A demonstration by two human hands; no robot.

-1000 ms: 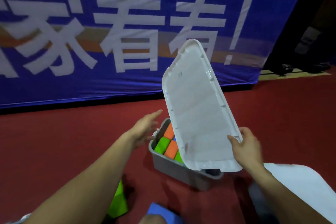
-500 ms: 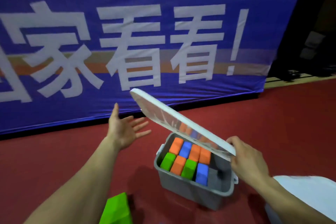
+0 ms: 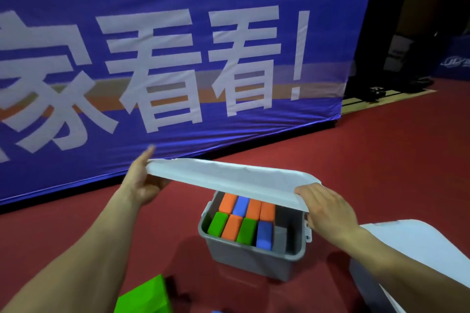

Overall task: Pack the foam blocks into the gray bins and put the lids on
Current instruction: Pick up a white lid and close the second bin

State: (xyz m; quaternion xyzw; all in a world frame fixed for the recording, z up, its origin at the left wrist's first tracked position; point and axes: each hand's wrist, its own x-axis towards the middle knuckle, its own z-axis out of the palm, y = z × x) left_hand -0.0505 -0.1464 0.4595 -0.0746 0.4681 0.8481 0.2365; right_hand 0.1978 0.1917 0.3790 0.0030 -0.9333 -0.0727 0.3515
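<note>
A gray bin stands on the red floor, packed with upright foam blocks in orange, green, blue and gray. A white lid hovers nearly flat above the bin's far side, apart from the rim. My left hand grips the lid's left end. My right hand grips its right end, over the bin's right rim. The lid hides the far blocks' tops.
A second bin with a white lid on it sits at the right edge. A loose green foam block lies at the bottom left on the red floor. A large blue banner stands close behind.
The lid swung from upright down to nearly flat over the bin. My left hand, open and free before, has taken hold of its left end.
</note>
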